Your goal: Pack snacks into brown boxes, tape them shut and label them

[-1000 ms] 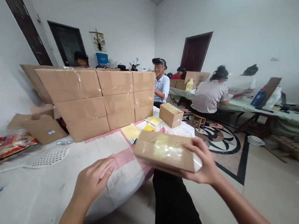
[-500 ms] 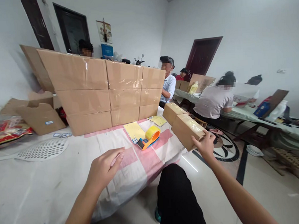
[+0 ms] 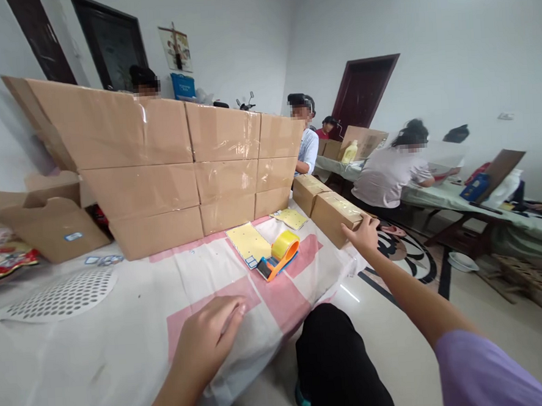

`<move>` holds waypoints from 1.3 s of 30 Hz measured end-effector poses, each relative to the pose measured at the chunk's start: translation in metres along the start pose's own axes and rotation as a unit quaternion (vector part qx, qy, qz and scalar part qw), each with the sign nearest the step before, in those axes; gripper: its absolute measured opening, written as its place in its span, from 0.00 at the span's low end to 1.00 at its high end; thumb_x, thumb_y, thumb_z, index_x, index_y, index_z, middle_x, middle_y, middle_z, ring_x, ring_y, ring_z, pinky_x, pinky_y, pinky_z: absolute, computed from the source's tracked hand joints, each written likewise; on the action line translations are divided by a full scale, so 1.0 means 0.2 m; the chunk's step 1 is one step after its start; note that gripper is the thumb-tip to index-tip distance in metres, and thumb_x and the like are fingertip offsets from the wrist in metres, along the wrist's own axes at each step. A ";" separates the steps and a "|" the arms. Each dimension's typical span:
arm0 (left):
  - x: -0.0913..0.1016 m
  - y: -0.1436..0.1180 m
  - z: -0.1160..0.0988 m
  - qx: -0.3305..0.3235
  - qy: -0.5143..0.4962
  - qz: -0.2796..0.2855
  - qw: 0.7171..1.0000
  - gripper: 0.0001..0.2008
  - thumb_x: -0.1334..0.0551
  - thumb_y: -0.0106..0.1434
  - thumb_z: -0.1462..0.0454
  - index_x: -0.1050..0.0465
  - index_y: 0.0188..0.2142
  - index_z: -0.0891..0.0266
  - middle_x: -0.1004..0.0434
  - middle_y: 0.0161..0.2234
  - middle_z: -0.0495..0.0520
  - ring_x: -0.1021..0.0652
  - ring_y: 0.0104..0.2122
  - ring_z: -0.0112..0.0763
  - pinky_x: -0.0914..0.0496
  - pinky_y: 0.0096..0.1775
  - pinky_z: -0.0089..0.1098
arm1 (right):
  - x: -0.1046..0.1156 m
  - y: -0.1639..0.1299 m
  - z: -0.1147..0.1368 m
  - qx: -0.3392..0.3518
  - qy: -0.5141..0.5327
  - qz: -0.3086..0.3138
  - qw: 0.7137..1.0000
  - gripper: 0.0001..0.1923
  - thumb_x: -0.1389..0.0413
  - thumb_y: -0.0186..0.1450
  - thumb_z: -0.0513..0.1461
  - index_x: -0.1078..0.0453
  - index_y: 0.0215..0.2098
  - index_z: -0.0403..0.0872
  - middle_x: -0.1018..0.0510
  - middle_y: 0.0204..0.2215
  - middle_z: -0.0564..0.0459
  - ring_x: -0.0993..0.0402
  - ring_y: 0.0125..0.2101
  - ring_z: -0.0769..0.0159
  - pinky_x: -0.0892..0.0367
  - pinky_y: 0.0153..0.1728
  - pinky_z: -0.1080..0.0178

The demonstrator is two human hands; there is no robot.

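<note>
My right hand (image 3: 363, 234) grips the near end of a small taped cardboard box (image 3: 333, 222), thumb on the facing side and fingers over the top. That box stands at the table's right edge, in line with a second small box (image 3: 307, 191) behind it. My left hand (image 3: 217, 329) hovers over the near part of the cloth-covered table (image 3: 141, 333), loosely curved, with a gap beside the thumb and nothing seen in it. Beyond it lies an orange and blue tape dispenser (image 3: 281, 256) with yellow tape, beside yellow sticker sheets (image 3: 249, 242).
Several larger taped boxes (image 3: 153, 186) form a wall three rows high across the table. At left are an open carton (image 3: 56, 228), a white perforated fly swatter (image 3: 65, 295) and a red packet (image 3: 3, 253). Other people sit behind the boxes and at a table (image 3: 468, 202) to the right.
My right hand has pushed the gripped box away from me, closer in line with the other small box. The view has shifted slightly; my left hand sits lower and further right in it.
</note>
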State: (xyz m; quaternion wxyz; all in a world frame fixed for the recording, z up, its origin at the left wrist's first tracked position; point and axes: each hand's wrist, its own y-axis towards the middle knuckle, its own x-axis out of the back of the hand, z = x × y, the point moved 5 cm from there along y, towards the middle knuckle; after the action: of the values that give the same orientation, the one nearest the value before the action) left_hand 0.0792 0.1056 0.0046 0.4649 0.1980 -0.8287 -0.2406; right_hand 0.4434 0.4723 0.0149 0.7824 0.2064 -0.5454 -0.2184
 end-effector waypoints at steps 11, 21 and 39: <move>-0.05 0.01 0.04 -0.005 -0.026 0.022 0.999 0.14 0.47 0.71 0.58 0.22 0.38 0.54 0.16 0.36 0.50 0.17 0.35 0.33 0.24 0.33 0.27 | -0.02 -0.04 -0.03 0.049 0.024 -0.001 0.999 0.44 0.45 0.58 0.63 0.46 0.63 0.47 0.42 0.55 0.38 0.31 0.49 0.45 0.32 0.45 0.52; -0.10 0.00 0.03 -0.017 -0.049 0.037 0.998 0.14 0.46 0.71 0.60 0.22 0.37 0.55 0.17 0.34 0.52 0.17 0.34 0.34 0.24 0.33 0.28 | 0.12 0.18 0.17 0.026 -0.134 0.112 0.984 0.45 0.44 0.56 0.66 0.40 0.61 0.49 0.36 0.56 0.34 0.35 0.55 0.35 0.43 0.53 0.41; -0.24 -0.08 0.31 -0.017 0.068 0.071 0.995 0.11 0.46 0.70 0.68 0.33 0.31 0.59 0.30 0.25 0.48 0.27 0.25 0.27 0.36 0.29 0.28 | -0.52 0.82 0.71 0.052 -0.041 0.253 0.965 0.50 0.39 0.55 0.57 0.44 0.67 0.38 0.36 0.59 0.27 0.39 0.57 0.38 0.43 0.54 0.42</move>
State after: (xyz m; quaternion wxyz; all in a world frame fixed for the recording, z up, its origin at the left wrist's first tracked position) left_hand 0.0513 0.1329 -0.0645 0.5390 0.1466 -0.8032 -0.2072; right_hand 0.2973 0.6536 0.0730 0.7770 0.0932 -0.6225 0.0073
